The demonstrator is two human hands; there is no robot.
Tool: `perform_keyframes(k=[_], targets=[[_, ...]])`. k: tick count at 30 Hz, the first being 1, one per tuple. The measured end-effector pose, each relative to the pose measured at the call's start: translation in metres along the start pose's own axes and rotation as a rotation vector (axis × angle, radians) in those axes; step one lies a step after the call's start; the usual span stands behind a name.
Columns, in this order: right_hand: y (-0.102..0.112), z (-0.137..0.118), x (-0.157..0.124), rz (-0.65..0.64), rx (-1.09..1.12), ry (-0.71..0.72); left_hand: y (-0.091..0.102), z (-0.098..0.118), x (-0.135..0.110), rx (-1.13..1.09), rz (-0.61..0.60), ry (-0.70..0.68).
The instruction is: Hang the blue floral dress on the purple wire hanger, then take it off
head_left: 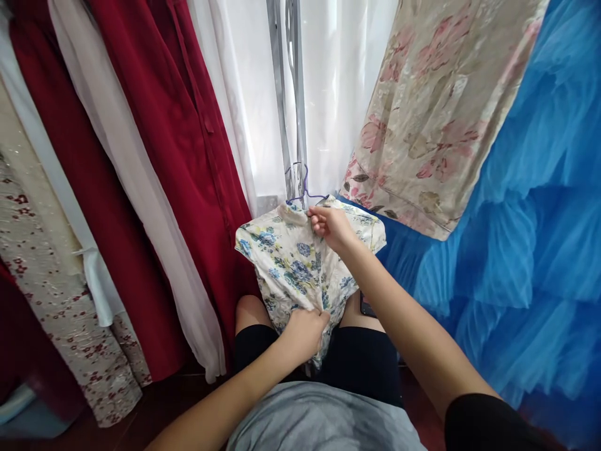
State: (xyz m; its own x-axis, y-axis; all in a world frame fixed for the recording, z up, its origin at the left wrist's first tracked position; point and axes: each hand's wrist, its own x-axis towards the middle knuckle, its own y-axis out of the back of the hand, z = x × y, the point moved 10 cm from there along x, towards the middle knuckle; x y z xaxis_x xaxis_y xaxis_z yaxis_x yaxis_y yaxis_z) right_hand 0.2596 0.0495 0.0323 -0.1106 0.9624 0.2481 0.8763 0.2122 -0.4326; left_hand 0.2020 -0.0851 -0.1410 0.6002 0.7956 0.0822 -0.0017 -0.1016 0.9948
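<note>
A white short-sleeved shirt with blue flowers hangs in front of me on a purple hanger. Near the collar, the closed fingers of my right hand pinch the front edge of the shirt. Lower down, my left hand is closed on the gathered cloth of the same front, pulling it into creases. The bottom of the shirt lies between my thighs, partly hidden behind the left hand.
Grey metal poles stand behind the hanger, before a white curtain. Dark red cloth and other garments hang at the left. At the right hang a pink-flowered beige garment and blue ruffled fabric. A dark phone-like object rests by my right thigh.
</note>
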Motion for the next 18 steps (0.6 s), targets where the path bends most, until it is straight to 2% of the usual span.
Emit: perform_keyframes(k=[2,4,8,9,10,13,15,18], targets=[[0.0,-0.001,-0.004,-0.002,-0.073,0.068,0.009,-0.013,0.006,-0.095,0.059,-0.022],[0.004,0.002,-0.011,0.004,-0.115,0.11,0.036,-0.033,0.013,-0.237,0.22,-0.006],[0.013,-0.002,-0.02,0.01,-0.185,0.16,0.131,-0.087,0.019,-0.53,0.77,0.082],[0.014,-0.006,-0.021,0.005,-0.203,0.178,0.154,-0.096,0.021,-0.558,0.88,0.072],[0.014,-0.01,-0.022,-0.003,-0.217,0.194,0.173,-0.101,0.026,-0.559,0.939,0.036],[0.015,-0.016,-0.022,-0.02,-0.209,0.222,0.21,-0.096,0.049,-0.451,0.93,-0.098],[0.018,-0.016,-0.02,-0.024,-0.18,0.255,0.221,-0.09,0.056,-0.393,0.933,-0.135],[0.023,-0.011,-0.016,-0.018,-0.224,0.343,0.227,-0.088,0.051,-0.414,1.032,-0.114]])
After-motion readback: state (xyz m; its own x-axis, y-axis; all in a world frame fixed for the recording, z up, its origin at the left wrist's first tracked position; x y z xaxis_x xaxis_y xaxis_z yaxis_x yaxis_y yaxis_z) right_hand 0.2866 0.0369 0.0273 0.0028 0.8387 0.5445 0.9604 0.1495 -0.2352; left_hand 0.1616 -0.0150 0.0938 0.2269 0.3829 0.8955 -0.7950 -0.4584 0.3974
